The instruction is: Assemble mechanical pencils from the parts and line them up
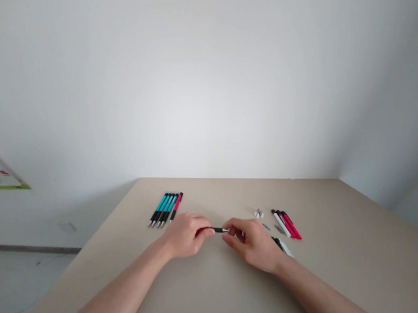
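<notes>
My left hand (189,235) is closed round a pen, most of whose barrel is hidden in the palm. The pen's black grip (217,230) sticks out to the right and ends in a silver cone tip (225,230). At that tip, the thumb and forefinger of my right hand (251,240) are pinched together. Beyond my left hand lies a row of several turquoise pens (164,206) with black grips, and a red pen (177,205) beside them.
Right of my right hand lie a white pen barrel (281,224) and red barrels (292,226). Small white-and-silver parts (258,213) and grey metal pieces (279,229) lie nearby. Black and white pieces (284,247) are partly behind my right wrist. A wall borders the table (197,301).
</notes>
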The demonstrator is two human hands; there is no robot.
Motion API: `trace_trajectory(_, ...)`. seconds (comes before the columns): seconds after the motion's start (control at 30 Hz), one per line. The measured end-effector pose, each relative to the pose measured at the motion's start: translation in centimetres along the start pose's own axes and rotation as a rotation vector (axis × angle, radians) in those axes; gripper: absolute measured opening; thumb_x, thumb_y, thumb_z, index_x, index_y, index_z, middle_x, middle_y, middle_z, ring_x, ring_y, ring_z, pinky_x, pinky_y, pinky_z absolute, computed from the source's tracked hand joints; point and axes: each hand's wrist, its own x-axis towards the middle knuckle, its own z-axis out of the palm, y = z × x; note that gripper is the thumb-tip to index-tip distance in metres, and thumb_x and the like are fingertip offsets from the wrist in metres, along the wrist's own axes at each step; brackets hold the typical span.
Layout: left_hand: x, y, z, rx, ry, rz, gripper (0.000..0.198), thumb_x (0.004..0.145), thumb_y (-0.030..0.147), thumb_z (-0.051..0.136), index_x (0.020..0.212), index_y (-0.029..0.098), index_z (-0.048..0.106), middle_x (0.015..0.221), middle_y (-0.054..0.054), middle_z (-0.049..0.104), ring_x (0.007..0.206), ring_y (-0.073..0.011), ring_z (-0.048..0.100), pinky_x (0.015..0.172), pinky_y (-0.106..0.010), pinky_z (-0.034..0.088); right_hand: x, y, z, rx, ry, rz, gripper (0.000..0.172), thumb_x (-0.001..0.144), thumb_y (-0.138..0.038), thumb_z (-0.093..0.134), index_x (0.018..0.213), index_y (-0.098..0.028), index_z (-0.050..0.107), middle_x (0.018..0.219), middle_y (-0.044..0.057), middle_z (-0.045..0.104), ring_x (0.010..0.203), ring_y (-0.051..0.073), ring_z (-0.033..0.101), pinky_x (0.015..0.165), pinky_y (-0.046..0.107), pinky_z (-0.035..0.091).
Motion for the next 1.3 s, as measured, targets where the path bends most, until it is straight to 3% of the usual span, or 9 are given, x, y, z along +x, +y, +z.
trace_trajectory(0.13,0.0,0.04,-0.04,0.005,-0.008,0.001,0.027,0.092,0.026,0.043,0.071,0.017,0.058,0.063,0.0,0.056,0.059,-0.0125,0.051,0.056,-0.023,0.031,0.01,0.19,0.09,-0.02,-0.002,-0.012,0.021,0.085,-0.027,0.049,0.071,-0.018,0.063,0.057,-0.002,0.055,0.051,0.011,0.044,0.05,0.022,0.03)
trace_trajectory(0.47,-0.07,0.04,0.1,0.017,-0.008,0.002,0.027,0.092,0.025,0.043,0.071,0.017,0.057,0.063,0.0,0.056,0.059,-0.0129,0.051,0.057,-0.024,0.03,0.01,-0.04,-0.14,-0.01,0.002,-0.013,0.019,0.086,-0.027,0.049,0.08,-0.019,0.065,0.061,-0.001,0.059,0.053,0.011,0.046,0.053,0.022,0.033)
trace_trajectory(1.3,0.0,0.04,0.18,-0.034,-0.011,-0.008,0.027,0.091,0.026,0.044,0.071,0.017,0.059,0.063,-0.001,0.056,0.059,-0.0132,0.049,0.056,-0.024,0.027,-0.04,0.12,0.02,-0.058,-0.039,-0.042,0.028,0.088,-0.023,0.046,0.063,-0.016,0.057,0.056,-0.003,0.055,0.052,0.009,0.044,0.052,0.021,0.028)
